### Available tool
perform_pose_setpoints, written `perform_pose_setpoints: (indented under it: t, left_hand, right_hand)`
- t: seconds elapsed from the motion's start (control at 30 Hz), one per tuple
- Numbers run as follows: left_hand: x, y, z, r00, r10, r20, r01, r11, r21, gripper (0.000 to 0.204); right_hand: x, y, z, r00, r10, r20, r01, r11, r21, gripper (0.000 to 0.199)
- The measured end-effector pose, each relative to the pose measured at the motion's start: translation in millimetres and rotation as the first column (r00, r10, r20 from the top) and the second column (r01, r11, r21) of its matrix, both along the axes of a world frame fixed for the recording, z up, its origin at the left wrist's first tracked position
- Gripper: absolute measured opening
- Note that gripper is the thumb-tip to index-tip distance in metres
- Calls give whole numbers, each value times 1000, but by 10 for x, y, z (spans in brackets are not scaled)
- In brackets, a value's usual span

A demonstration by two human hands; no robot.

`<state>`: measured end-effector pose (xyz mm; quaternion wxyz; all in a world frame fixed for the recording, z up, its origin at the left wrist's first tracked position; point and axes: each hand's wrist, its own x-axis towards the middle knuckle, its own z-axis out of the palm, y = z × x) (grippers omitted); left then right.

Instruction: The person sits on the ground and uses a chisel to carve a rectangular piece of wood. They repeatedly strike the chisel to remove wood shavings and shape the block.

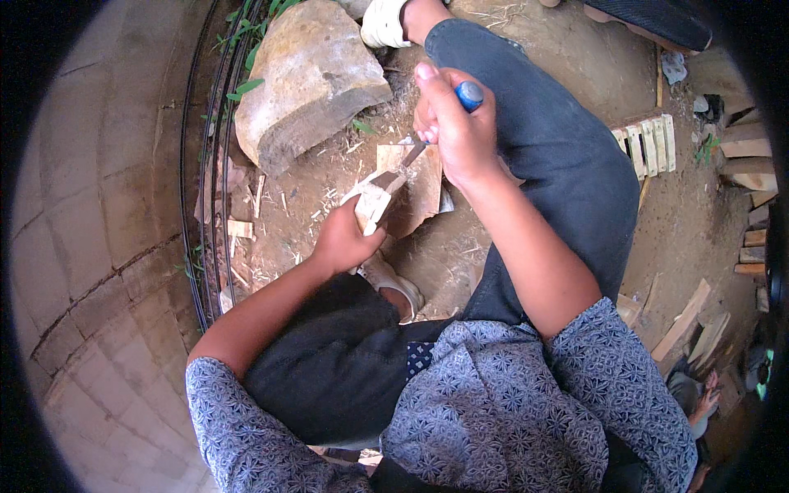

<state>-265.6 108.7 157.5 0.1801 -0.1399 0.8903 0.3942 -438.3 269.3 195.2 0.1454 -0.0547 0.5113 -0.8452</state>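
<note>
My right hand is closed around the blue handle of a chisel, its end showing above my fist. The dark metal blade slants down to the left and meets a small pale piece of wood. Closed on that wood is my left hand, its thumb side toward the blade. Below the blade a flat brown board stands between my legs. Whether the wood rests on the board I cannot tell.
A large rock lies ahead to the left, near dark cables along a block wall. Wood shavings litter the dirt. At the right are a small slatted wooden piece, loose planks and another person's hand.
</note>
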Motion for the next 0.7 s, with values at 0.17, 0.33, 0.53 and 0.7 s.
perform_pose_setpoints:
  t: [0.17,0.33,0.53,0.7]
  left_hand:
    - [29,-29,-86,1000,6,4,-6,998,57,49]
    - [114,-104,-206,1000,17,-21,-16,998,66,49]
    - [-7,-1,-35,1000,14,19,-16,998,66,49]
    - [50,-79,-146,1000,7,22,-8,999,43,51]
  right_hand:
    - [167,-76,-213,999,-17,47,13,997,82,47]
    - [120,7,305,997,-26,-68,24,999,-34,45]
    - [244,-187,-501,976,-26,-218,78,969,236,40]
    - [166,-106,-225,999,-36,-18,38,997,70,40]
